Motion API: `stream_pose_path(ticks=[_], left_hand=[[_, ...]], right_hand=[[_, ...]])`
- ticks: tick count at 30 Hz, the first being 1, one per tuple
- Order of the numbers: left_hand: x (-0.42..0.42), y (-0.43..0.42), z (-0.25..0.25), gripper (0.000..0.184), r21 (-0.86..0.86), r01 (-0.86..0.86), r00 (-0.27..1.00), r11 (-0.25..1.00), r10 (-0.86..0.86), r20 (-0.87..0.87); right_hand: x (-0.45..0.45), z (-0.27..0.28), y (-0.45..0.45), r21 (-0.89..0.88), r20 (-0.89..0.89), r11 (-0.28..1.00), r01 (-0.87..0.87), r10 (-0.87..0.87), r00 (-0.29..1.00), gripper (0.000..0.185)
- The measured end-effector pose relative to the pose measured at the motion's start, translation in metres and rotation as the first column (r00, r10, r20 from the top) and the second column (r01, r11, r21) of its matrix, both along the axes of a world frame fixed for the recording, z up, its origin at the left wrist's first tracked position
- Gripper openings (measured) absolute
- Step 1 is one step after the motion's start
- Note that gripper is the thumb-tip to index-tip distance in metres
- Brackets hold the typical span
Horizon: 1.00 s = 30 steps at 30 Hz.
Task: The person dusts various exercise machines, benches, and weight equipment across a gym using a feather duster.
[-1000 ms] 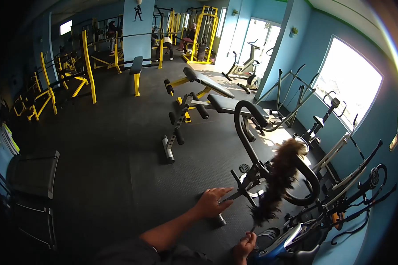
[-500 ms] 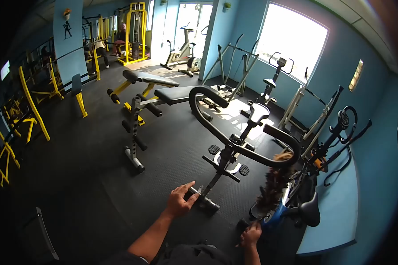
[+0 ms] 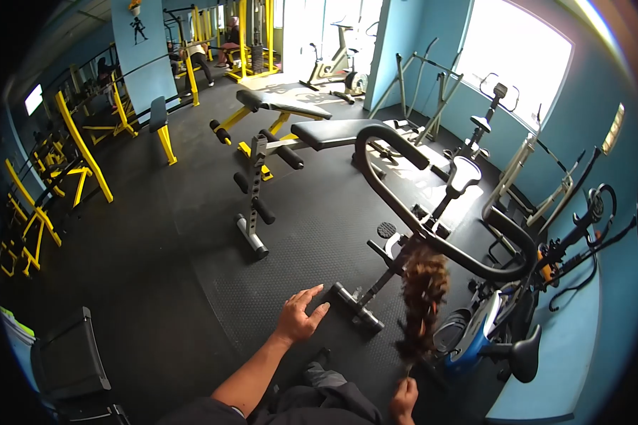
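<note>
My right hand [image 3: 404,400] is closed around the thin handle of a brown feather duster [image 3: 425,301]. The duster's feathers stand upright in front of the exercise bike [image 3: 393,273], covering part of its lower frame; whether they touch it I cannot tell. Out in front of me, my left hand [image 3: 305,315] is held in the air with fingers stretched and thumb apart, nothing in it. It is nearest to the bike's front foot bar [image 3: 358,307]. Curved black handlebars [image 3: 397,202] rise above, with the white-topped seat [image 3: 464,173] behind them.
A blue and white exercise machine [image 3: 475,336] with a black saddle [image 3: 526,358] stands close on the right. Ahead is a padded bench [image 3: 340,132]. A black-framed chair [image 3: 74,354] is at lower left. Yellow weight racks [image 3: 85,145] line the left, with people far back.
The feather duster has swung left, from beside the blue machine to in front of the bike. My left hand has come away from the foot bar. The whole view has shifted.
</note>
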<state>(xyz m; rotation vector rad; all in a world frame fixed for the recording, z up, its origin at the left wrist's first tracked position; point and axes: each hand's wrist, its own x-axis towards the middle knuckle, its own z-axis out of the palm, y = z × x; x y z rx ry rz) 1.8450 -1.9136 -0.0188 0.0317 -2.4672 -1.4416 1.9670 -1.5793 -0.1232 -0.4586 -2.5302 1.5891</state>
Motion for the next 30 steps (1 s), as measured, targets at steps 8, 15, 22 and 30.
stream_pose_path(ticks=[8, 15, 22, 30], left_hand=[[-0.074, -0.020, 0.001, 0.045, -0.086, -0.098, 0.989, 0.991, 0.087, -0.120], [-0.120, -0.038, 0.014, 0.044, -0.155, -0.101, 0.987, 0.983, 0.079, -0.142], [-0.137, -0.077, 0.004, 0.046, -0.150, -0.182, 0.983, 0.972, 0.175, -0.057], [-0.204, -0.082, 0.019, 0.047, -0.158, 0.042, 0.985, 0.987, -0.067, -0.158]], right_hand=[[-0.093, 0.019, -0.053, -0.082, -0.072, 0.997, 0.014, -0.020, 0.997, 0.019], [-0.207, -0.011, -0.165, -0.716, 0.023, 0.695, 0.067, -0.073, 0.997, 0.013], [-0.162, -0.036, -0.108, 0.262, -0.449, 0.956, -0.131, 0.241, 0.860, 0.029], [-0.216, 0.022, -0.204, -0.185, -0.112, 0.976, 0.112, -0.135, 0.984, 0.020]])
